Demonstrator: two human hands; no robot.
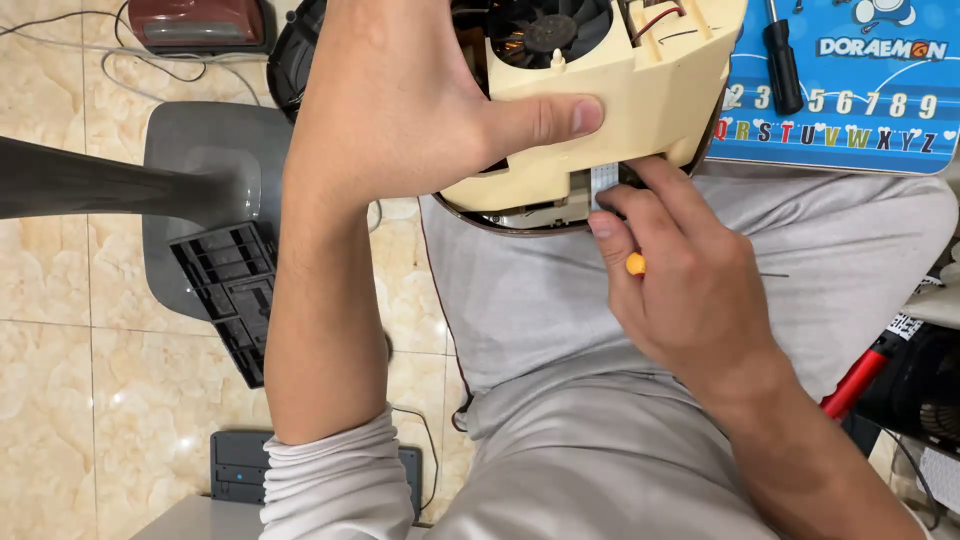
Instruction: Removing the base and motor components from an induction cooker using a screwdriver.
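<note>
Cream housing (600,75) — left hand (400,100) grips | right hand (680,280) — screwdriver (635,264)

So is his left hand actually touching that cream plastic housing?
Touching. The head view shows the left hand gripping the cream housing, its thumb pressed flat along the front face.

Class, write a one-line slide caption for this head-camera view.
Left hand steadies an opened cream appliance housing on the lap while the right hand works at its edge, holding an orange-tipped tool.
</note>
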